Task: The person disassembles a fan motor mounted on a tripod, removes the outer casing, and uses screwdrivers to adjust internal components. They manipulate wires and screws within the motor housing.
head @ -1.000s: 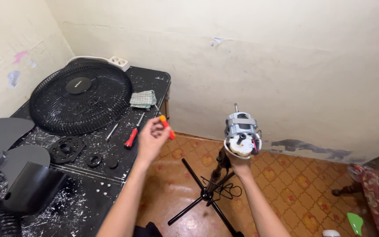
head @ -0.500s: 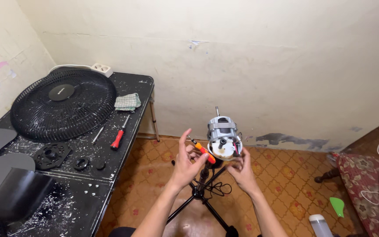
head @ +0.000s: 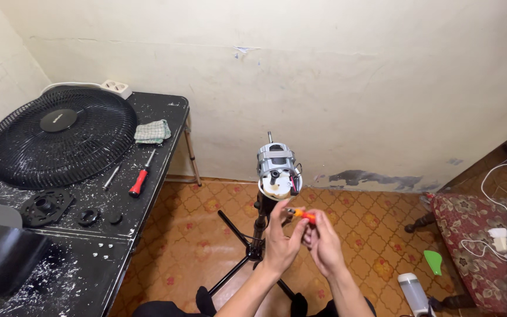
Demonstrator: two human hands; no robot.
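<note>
Below the fan motor (head: 278,168), both the left hand (head: 281,239) and right hand (head: 323,243) grip a small orange screwdriver (head: 304,215) between their fingertips.

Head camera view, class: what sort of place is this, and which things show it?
Probably a home repair corner: a bare fan motor on a stand, a fan grille and red-handled screwdriver on a paint-spattered black table, tiled floor.

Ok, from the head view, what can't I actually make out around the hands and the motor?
- Orange-handled screwdriver: the tip is hidden by the left hand and right hand.
- Fan motor: its far side faces away, and its screws are too small to make out.
- Stand: its base is partly behind the forearms.
</note>
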